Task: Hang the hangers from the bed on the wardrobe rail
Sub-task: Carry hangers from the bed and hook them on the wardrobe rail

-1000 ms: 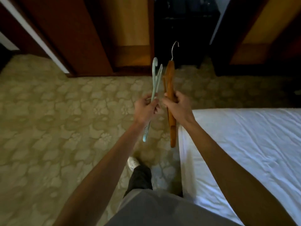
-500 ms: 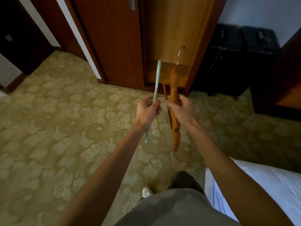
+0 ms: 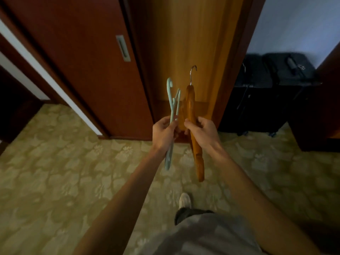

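Wooden hanger (image 3: pixel 193 124) gripped upright in right hand (image 3: pixel 203 132), pale plastic hanger (image 3: pixel 172 115) in left hand (image 3: pixel 163 136), facing the wardrobe door (image 3: pixel 82 57)

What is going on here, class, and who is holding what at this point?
A person is walking across a patterned carpet toward an open wardrobe. The left hand grips pale green plastic hangers; the right hand grips a wooden hanger with a metal hook. All are held upright, hooks up. Nothing is hung yet, and no rail is in view.
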A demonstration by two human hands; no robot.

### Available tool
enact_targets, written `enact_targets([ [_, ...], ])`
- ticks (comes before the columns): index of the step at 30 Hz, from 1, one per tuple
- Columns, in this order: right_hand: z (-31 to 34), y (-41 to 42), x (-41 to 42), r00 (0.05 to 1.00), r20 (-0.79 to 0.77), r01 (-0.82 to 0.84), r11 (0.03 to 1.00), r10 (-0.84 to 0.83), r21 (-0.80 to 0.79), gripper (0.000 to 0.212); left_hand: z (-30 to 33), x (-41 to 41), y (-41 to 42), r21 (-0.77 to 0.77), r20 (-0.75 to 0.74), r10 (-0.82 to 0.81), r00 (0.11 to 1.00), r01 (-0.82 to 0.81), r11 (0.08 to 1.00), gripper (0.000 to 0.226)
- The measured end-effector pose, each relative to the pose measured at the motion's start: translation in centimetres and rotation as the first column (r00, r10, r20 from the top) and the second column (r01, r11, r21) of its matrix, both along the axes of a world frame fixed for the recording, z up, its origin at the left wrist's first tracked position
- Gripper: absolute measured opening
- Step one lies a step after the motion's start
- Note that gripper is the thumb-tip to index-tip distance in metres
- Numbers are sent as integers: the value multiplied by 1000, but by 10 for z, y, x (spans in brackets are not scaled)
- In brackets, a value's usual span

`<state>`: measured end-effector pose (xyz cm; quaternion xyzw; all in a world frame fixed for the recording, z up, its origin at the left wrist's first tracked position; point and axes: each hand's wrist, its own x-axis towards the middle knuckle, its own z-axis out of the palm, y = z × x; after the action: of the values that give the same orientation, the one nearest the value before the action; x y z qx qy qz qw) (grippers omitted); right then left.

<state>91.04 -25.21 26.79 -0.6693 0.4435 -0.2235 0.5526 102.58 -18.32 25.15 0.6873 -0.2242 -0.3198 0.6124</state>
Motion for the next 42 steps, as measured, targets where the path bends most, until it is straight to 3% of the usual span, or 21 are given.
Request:
enact_targets([
  [16,78,-242,215,997,69,30,997,-25,-71,25,91,229,-246,-103,84,25,996,-16,995,18],
  [23,154,-343,321,996,52,84,972,-74,-221,31,159,333,-364,-217,88,-84,993,102,971,15],
  [27,217,-399,365,994,57,104,954,-91,-281,28,222,382,-423,-225,188,-184,965,225,948,27],
  [35,326,-490,397,968,165,243,859,-188,-451,33,329,419,-511,-377,226,-274,935,344,860,15],
  [42,387,-552,414,945,293,280,818,-143,-503,30,401,418,-579,-498,195,-229,954,297,815,17],
])
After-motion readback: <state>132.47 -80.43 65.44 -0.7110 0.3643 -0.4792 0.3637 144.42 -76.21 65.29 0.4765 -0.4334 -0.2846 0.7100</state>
